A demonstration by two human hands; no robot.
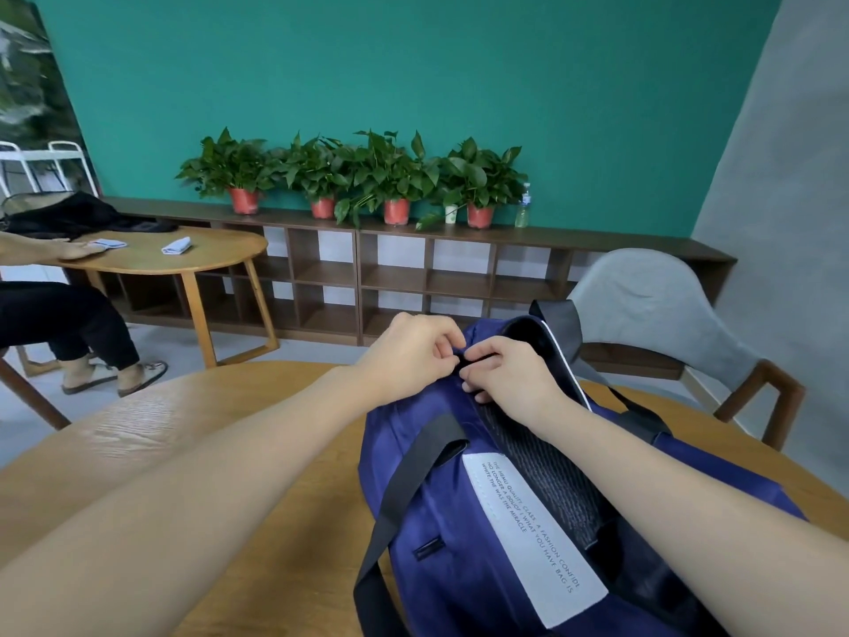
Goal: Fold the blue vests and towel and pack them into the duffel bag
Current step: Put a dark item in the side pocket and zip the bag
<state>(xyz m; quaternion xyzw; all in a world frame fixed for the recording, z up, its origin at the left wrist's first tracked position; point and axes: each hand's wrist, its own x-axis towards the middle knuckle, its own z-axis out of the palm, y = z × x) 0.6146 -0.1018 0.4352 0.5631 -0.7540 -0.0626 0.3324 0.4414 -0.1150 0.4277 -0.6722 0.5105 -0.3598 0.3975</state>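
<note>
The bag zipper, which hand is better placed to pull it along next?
Probably the right hand: it pinches the black zipper pull, while the left hand grips the bag fabric beside it.

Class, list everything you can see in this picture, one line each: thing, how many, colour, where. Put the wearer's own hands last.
duffel bag: one, dark blue with black straps and a white label, on the near table
near table: one, light wood, under the bag
chair: one, grey with wooden arms, behind the near table
potted plants: four, green in red pots, on the low shelf
low shelf: one, dark wood, along the teal wall
bottle: one, clear, right of the plants
far table: one, light wood, left
seated person: one, dark trousers, left edge
left hand: pinching at the bag's top
right hand: pinching a small black part there
</note>
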